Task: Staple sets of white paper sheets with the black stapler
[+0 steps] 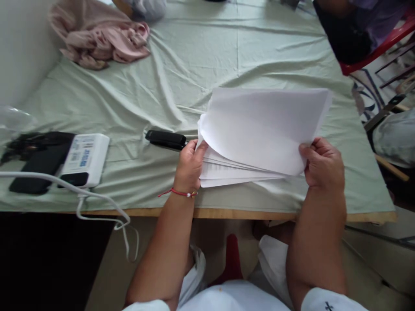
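Near the front edge of the bench [233, 213] we're seemingly leafing, left hand [189, 165] clasping the paper stack [223, 172], right hand [324, 163] pinching raised paper [266, 129]; turning probably needs steadying.

Left hand [191, 162] and right hand [323, 162] holding white papers [259, 129], black stapler [166, 140] beside left hand, green tablecloth [279, 54]

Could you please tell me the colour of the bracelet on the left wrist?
The bracelet is red, shown in the head view.
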`<move>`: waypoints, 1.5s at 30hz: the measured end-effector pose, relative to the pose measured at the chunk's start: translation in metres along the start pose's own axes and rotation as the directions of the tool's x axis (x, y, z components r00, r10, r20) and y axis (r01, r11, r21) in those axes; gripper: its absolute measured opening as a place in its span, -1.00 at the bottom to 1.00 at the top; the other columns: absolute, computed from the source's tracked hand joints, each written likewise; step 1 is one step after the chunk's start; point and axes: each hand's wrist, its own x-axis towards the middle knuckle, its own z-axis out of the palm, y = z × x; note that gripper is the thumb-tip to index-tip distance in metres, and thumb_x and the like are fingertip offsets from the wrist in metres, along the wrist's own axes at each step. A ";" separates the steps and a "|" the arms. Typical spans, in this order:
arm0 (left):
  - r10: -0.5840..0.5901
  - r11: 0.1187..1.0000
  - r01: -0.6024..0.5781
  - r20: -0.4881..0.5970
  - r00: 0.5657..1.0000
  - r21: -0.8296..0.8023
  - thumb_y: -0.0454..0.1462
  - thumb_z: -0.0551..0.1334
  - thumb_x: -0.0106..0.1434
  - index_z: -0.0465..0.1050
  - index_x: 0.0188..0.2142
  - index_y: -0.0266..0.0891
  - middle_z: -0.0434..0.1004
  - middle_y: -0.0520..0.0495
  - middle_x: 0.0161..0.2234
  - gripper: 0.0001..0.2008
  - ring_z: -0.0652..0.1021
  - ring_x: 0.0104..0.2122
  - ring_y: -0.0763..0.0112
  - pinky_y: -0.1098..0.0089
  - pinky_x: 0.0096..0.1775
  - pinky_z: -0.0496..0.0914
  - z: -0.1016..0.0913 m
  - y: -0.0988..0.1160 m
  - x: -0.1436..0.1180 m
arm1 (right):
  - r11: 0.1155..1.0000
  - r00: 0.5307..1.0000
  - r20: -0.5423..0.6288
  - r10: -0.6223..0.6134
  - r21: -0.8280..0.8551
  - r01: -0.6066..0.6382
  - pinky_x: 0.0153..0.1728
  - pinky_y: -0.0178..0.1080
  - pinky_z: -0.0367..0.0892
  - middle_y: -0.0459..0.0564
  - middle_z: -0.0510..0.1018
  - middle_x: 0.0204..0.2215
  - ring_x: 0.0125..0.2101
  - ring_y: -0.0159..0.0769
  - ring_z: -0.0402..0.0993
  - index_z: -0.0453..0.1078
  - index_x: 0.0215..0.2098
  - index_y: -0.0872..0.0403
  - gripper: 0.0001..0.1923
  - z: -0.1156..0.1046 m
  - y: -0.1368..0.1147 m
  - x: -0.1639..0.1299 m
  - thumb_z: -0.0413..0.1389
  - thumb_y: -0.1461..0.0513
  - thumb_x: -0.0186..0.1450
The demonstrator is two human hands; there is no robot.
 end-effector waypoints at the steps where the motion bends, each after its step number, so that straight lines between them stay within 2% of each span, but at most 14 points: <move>1: 0.001 1.000 0.000 0.018 1.000 -0.013 0.08 0.60 0.08 0.50 -0.23 -0.13 0.68 -0.06 -0.33 -0.50 0.73 -0.10 0.07 0.22 -0.13 0.62 0.000 0.001 0.000 | 1.000 1.000 0.005 -0.005 0.005 0.005 -0.36 -0.29 0.30 -0.16 0.52 -0.48 -0.45 -0.40 0.32 0.48 -0.35 -0.01 -0.69 -0.001 -0.001 0.000 0.40 0.18 -0.05; 4: 0.034 0.999 -0.032 0.037 0.999 -0.042 0.23 0.61 0.06 0.45 -0.31 -0.12 0.67 -0.13 -0.32 -0.40 0.73 -0.05 0.02 0.18 -0.11 0.66 0.002 0.006 0.000 | 1.000 1.000 0.024 -0.017 0.005 0.017 -0.38 -0.29 0.28 -0.19 0.44 -0.51 -0.47 -0.40 0.27 0.46 -0.35 -0.02 -0.68 -0.003 -0.003 0.000 0.40 0.17 -0.05; 9: 0.097 0.993 -0.098 -0.010 0.995 -0.063 0.36 0.48 0.18 0.46 -0.33 -0.10 0.59 -0.08 -0.42 -0.37 0.73 -0.04 0.02 0.21 -0.14 0.67 -0.001 0.013 0.005 | 0.999 0.998 0.036 -0.054 0.006 0.054 -0.38 -0.30 0.24 -0.21 0.35 -0.52 -0.47 -0.41 0.20 0.40 -0.36 -0.03 -0.66 -0.008 -0.004 0.000 0.41 0.15 -0.03; 12: 0.111 0.993 -0.107 0.077 0.991 -0.056 0.21 0.63 0.07 0.55 -0.27 -0.14 0.67 -0.08 -0.36 -0.43 0.73 -0.01 -0.01 0.17 -0.08 0.68 -0.004 0.015 0.006 | 0.995 0.995 0.006 -0.097 0.028 0.096 -0.37 -0.30 0.22 -0.20 0.34 -0.51 -0.45 -0.41 0.19 0.43 -0.36 -0.01 -0.67 -0.010 -0.003 0.001 0.43 0.16 -0.02; 15: 0.187 0.981 -0.182 0.078 0.979 -0.064 0.02 0.69 0.02 0.62 -0.20 -0.14 0.75 -0.10 -0.21 -0.51 0.71 0.07 0.01 0.13 0.08 0.65 -0.003 0.021 0.004 | 0.981 0.983 -0.049 -0.179 0.066 0.182 -0.30 -0.30 0.28 -0.21 0.32 -0.50 -0.44 -0.42 0.20 0.41 -0.39 0.00 -0.67 -0.009 -0.006 0.000 0.44 0.19 -0.03; 19: 0.427 0.901 -0.420 0.054 0.903 -0.106 -0.09 0.64 0.14 0.69 -0.13 -0.09 0.75 -0.09 -0.05 -0.65 0.64 0.20 0.07 0.12 0.29 0.52 0.000 0.041 -0.005 | 0.930 0.938 -0.137 -0.320 0.144 0.338 -0.04 -0.22 0.44 -0.16 0.43 -0.40 -0.31 -0.37 0.40 0.39 -0.36 -0.01 -0.64 -0.001 -0.015 -0.005 0.44 0.18 -0.04; 21: 0.534 0.840 -0.526 0.036 0.844 -0.135 -0.13 0.64 0.14 0.71 -0.13 -0.06 0.74 -0.06 -0.05 -0.68 0.62 0.23 0.07 0.10 0.34 0.50 -0.001 0.051 -0.011 | 0.901 0.923 -0.128 -0.363 0.206 0.382 0.13 -0.13 0.46 -0.10 0.54 -0.32 -0.19 -0.29 0.53 0.42 -0.33 -0.02 -0.63 0.002 -0.019 -0.009 0.44 0.22 -0.05; 23: 0.580 0.810 -0.573 0.026 0.814 -0.126 -0.15 0.67 0.10 0.72 -0.16 -0.05 0.74 -0.04 -0.09 -0.67 0.62 0.22 0.04 0.08 0.33 0.51 -0.004 0.055 -0.013 | 0.894 0.927 -0.096 -0.363 0.246 0.375 0.25 -0.01 0.45 -0.04 0.62 -0.24 -0.06 -0.18 0.60 0.46 -0.31 -0.02 -0.61 0.003 -0.019 -0.012 0.46 0.25 -0.08; 25: 0.578 0.816 -0.574 0.061 0.814 -0.070 -0.13 0.68 0.10 0.72 -0.17 -0.06 0.74 -0.04 -0.14 -0.67 0.65 0.16 0.02 0.06 0.27 0.55 -0.010 0.053 -0.011 | 0.914 0.945 -0.096 -0.313 0.240 0.327 0.28 0.06 0.46 -0.01 0.66 -0.19 0.00 -0.11 0.62 0.48 -0.30 0.00 -0.54 0.002 -0.016 -0.014 0.51 0.26 -0.15; 29: 0.512 0.824 -0.556 0.281 0.812 0.105 -0.02 0.67 0.10 0.73 -0.09 -0.13 0.76 -0.10 -0.10 -0.55 0.71 -0.02 0.03 0.08 0.14 0.61 -0.021 0.036 0.008 | 0.975 0.982 -0.091 -0.165 0.137 0.176 0.19 0.09 0.54 0.02 0.70 -0.22 -0.05 -0.09 0.62 0.56 -0.31 0.06 -0.46 -0.002 -0.006 -0.013 0.63 0.22 -0.22; 32: 0.438 0.829 -0.501 0.269 0.858 0.249 -0.06 0.66 0.12 0.71 -0.04 -0.17 0.77 -0.15 -0.04 -0.54 0.71 -0.01 0.05 0.08 0.18 0.60 -0.025 0.026 0.018 | 0.973 0.980 -0.027 -0.196 0.122 0.198 0.11 0.07 0.59 -0.04 0.70 -0.28 -0.11 -0.11 0.64 0.60 -0.37 0.01 -0.57 -0.005 -0.001 -0.011 0.64 0.17 -0.14; 37: 0.395 0.874 -0.447 0.258 0.882 0.191 -0.11 0.65 0.14 0.76 -0.09 -0.09 0.79 -0.14 -0.03 -0.63 0.71 0.02 0.03 0.09 0.16 0.63 -0.031 0.031 0.015 | 0.947 0.959 -0.002 -0.283 0.156 0.280 0.12 -0.01 0.59 -0.14 0.69 -0.29 -0.04 -0.14 0.65 0.61 -0.35 -0.09 -0.60 -0.012 0.002 -0.008 0.63 0.18 -0.09; 42: 0.198 0.929 -0.300 0.397 0.896 0.214 -0.14 0.70 0.02 0.78 -0.24 -0.16 0.79 -0.09 -0.24 -0.67 0.70 -0.18 0.16 0.18 0.02 0.63 -0.038 0.034 0.015 | 0.982 0.979 0.074 -0.189 -0.004 0.190 0.16 0.07 0.60 -0.09 0.74 -0.16 0.02 -0.06 0.66 0.65 -0.18 -0.10 -0.47 -0.013 0.006 -0.007 0.66 0.12 -0.09; 45: 0.187 0.939 -0.280 0.389 0.902 0.198 -0.17 0.68 0.02 0.79 -0.25 -0.16 0.80 -0.08 -0.19 -0.70 0.71 -0.15 0.17 0.16 0.08 0.60 -0.041 0.031 0.014 | 0.982 0.978 0.086 -0.189 -0.002 0.190 0.22 0.15 0.58 -0.08 0.74 -0.12 0.09 0.01 0.64 0.65 -0.17 -0.17 -0.47 -0.011 0.003 -0.009 0.66 0.12 -0.09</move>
